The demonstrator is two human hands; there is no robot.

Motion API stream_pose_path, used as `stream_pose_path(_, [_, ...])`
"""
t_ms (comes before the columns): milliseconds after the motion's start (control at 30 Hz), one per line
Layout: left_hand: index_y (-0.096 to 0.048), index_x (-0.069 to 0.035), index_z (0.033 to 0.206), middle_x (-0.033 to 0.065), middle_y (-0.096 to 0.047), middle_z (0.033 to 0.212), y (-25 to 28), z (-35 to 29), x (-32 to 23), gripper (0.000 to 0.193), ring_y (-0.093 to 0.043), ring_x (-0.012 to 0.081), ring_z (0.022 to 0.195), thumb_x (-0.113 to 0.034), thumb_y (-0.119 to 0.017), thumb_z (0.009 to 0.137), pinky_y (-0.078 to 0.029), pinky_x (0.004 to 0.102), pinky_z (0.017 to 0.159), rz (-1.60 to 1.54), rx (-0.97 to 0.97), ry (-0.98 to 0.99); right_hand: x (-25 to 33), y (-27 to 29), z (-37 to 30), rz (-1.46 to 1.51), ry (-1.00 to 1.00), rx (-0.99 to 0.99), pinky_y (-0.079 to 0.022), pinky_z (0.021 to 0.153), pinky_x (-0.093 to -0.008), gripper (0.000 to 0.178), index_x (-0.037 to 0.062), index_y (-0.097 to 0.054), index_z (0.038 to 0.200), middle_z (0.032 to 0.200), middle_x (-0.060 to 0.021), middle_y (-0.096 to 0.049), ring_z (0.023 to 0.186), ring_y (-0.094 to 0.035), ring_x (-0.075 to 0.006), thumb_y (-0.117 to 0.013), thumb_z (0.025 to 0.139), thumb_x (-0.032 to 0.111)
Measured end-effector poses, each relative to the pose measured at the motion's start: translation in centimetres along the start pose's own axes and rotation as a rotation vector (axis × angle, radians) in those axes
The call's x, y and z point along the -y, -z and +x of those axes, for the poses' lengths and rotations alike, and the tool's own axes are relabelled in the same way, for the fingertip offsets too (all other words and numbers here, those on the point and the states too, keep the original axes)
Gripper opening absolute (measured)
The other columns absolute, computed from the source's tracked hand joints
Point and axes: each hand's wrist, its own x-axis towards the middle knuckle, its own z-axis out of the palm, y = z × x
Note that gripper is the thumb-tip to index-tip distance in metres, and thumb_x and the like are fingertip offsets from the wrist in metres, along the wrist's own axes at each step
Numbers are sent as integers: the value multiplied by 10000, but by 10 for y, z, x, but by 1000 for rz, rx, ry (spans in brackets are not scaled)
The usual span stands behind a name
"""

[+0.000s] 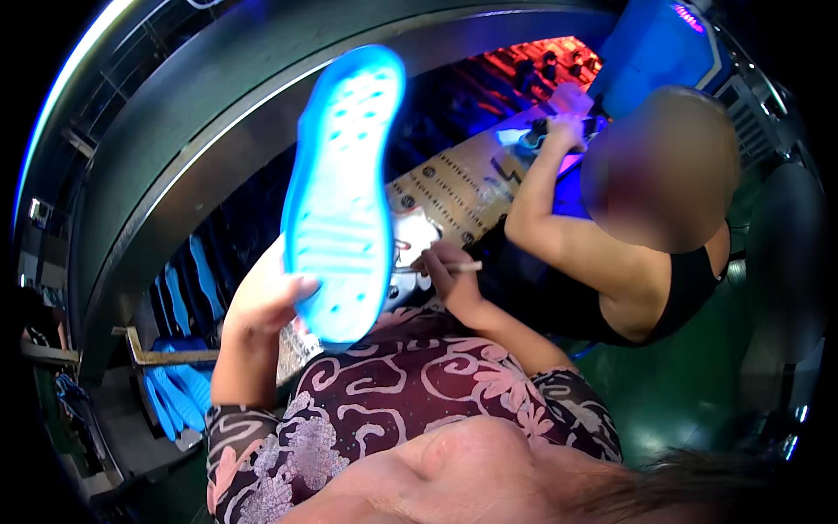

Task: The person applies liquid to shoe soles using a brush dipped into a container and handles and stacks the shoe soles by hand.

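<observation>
My left hand (272,293) grips a bright blue shoe sole (345,210) by its lower left edge and holds it upright. The sole's broad side, with small holes and cross ridges, faces me. Behind and to the right of it, my right hand (449,275) is closed around a brush with a pale, thin handle (471,266); its bristle end is hidden. Just past the right fingers sits a white container (415,234), partly covered by the sole. Glare washes out much of the sole's middle.
A cardboard-covered work surface (454,188) runs beyond my hands. At right, a co-worker (602,271) reaches a hand (566,131) toward a dark item under coloured light. A curved metal housing (166,148) arches at left, with several blue soles (179,397) below it.
</observation>
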Motion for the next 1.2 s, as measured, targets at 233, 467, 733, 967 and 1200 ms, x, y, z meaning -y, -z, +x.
stream_pose_path(233, [-103, -60, 1373, 296, -515, 1091, -71, 240, -92, 736, -571, 348, 966, -221, -585, 841, -520, 330, 814, -674, -22, -186, -10, -9, -10, 114, -126, -120, -399, 532, -261, 278, -17, -612, 710, 621, -64, -564, 550, -514, -128, -497, 883, 168])
stream_pose_path(467, [-434, -53, 1249, 127, -610, 907, -38, 172, -33, 526, -580, 224, 933, -408, -503, 867, -456, 362, 879, -265, 151, -208, -23, -8, -13, 168, -194, -157, -389, 524, -243, 284, -13, -620, 729, 620, -47, -559, 556, -497, -98, -496, 893, 182])
stream_pose_path(733, [-577, -68, 1081, 54, -588, 798, 178, -77, 97, 315, -545, 139, 699, -234, -607, 815, -449, 234, 633, -251, -896, 45, -21, -21, -8, 308, -254, -106, -407, 559, -222, 288, -19, -614, 753, 630, -38, -572, 585, -516, -88, -492, 900, 197])
stream_pose_path(967, [-558, -67, 917, 73, -606, 746, 225, -275, 210, 225, -598, 169, 649, -275, -565, 833, -521, 257, 541, -534, -1506, 266, -21, -37, 1, 432, -245, 52, -423, 600, -232, 288, -17, -602, 783, 705, -52, -596, 628, -525, -102, -437, 918, 176])
stream_pose_path(1200, [-160, -145, 1385, 197, -446, 1231, 251, -303, 203, 852, -548, 299, 958, -335, -679, 736, -496, 376, 770, -617, -1612, 62, -24, -37, 9, 382, -364, -88, -383, 624, -242, 270, 9, -606, 730, 702, -46, -551, 641, -484, -120, -440, 880, 161])
